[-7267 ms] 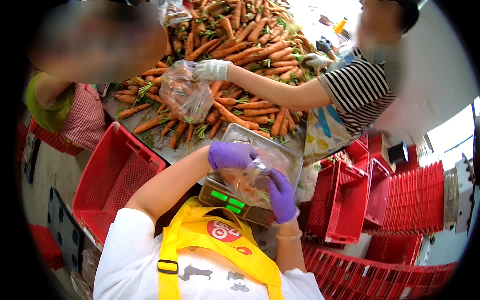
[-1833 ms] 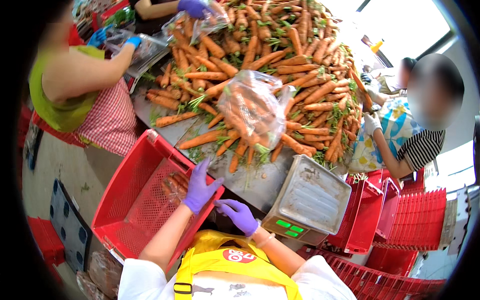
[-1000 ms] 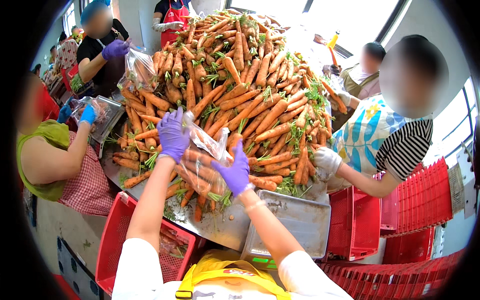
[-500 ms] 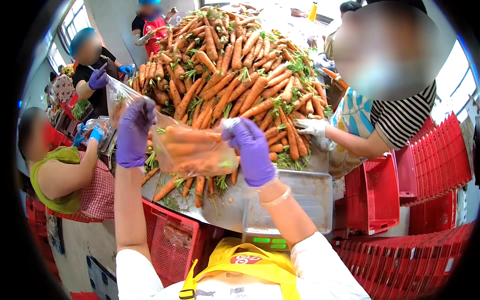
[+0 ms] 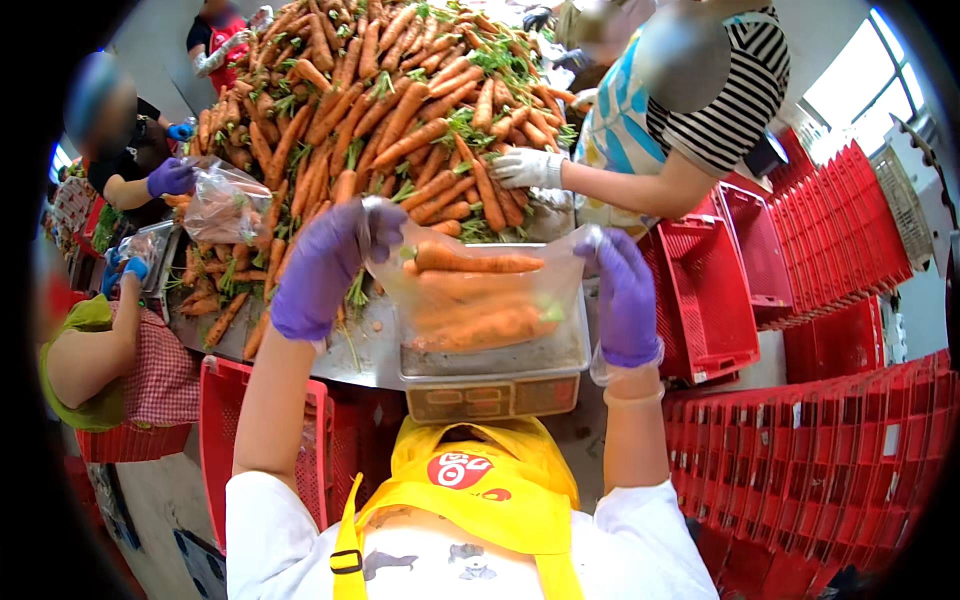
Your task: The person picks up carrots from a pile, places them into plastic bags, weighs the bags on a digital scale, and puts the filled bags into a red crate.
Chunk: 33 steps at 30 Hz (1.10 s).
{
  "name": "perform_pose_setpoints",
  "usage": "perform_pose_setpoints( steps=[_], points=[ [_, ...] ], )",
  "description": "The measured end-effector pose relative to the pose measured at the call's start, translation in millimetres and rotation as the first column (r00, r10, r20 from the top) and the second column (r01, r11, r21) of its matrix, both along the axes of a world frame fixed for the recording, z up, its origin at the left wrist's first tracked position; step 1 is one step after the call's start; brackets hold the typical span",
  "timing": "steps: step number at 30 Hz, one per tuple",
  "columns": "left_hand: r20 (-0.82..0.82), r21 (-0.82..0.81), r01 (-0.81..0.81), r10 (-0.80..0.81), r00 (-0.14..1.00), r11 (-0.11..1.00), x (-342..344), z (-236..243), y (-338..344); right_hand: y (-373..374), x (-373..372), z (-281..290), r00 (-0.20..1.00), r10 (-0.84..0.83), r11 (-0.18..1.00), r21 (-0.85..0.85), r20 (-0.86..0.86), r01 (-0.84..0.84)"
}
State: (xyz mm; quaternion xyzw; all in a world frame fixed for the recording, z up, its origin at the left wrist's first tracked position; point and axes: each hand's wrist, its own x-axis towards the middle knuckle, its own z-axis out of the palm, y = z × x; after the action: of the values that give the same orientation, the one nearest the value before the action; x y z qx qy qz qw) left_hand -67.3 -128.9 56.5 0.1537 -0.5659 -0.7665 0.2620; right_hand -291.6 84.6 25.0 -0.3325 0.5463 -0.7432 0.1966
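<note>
Bag (image 5: 475, 308), clear plastic, one: held up over the weighing scale (image 5: 542, 394), at the near edge of the table (image 5: 368, 342). Contents: several carrots (image 5: 480, 262), lying side by side, a little green at their ends. Long axis: left to right, running from one hand toward the other.

Left hand (image 5: 325, 270), purple glove: clamped on the bag's upper left corner. Right hand (image 5: 625, 300), purple glove: clamped on its upper right corner. The two are apart, the bag spread between them, neither plainly nearer to it. Scale's tray (image 5: 430, 366): below the bag; from where I stand I cannot tell whether the plastic touches it.

Carrot heap (image 5: 370, 90), large, leafy tufts attached: toward the table's far edge. White-gloved hand (image 5: 528, 168), a co-worker's: at the heap's right side. Second bag (image 5: 228, 202), clear, in another co-worker's purple-gloved hand (image 5: 172, 178): near the table's left edge. Red crate (image 5: 222, 430), perforated: below the near edge, left of the scale.
</note>
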Motion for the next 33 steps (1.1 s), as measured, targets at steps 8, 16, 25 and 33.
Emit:
perform_pose_setpoints(
  steps=[8, 16, 25, 33],
  points=[
    [0.279, -0.045, -0.133, 0.14, 0.95, 0.99, 34.6, -31.5, 50.6, 100.2, 22.9, -45.0, 0.858, 0.274, 0.954, -0.008, 0.435, -0.3],
    [0.298, -0.272, -0.21, 0.29, 0.91, 0.939, 38.9, -29.2, 61.8, 95.1, 26.5, -46.3, 0.855, 0.15, 0.981, 0.031, 0.496, -0.191],
    [-0.151, -0.716, -0.327, 0.32, 0.935, 0.617, -15.4, 1.6, 108.0, 81.5, 35.0, -41.6, 0.915, 0.194, 0.945, 0.181, 0.354, -0.271],
    [0.265, -0.955, 0.21, 0.285, 0.921, 0.209, -52.8, -30.5, 105.1, 81.7, 41.9, -25.8, 0.873, 0.362, 0.921, 0.017, 0.327, -0.389]
  ],
)
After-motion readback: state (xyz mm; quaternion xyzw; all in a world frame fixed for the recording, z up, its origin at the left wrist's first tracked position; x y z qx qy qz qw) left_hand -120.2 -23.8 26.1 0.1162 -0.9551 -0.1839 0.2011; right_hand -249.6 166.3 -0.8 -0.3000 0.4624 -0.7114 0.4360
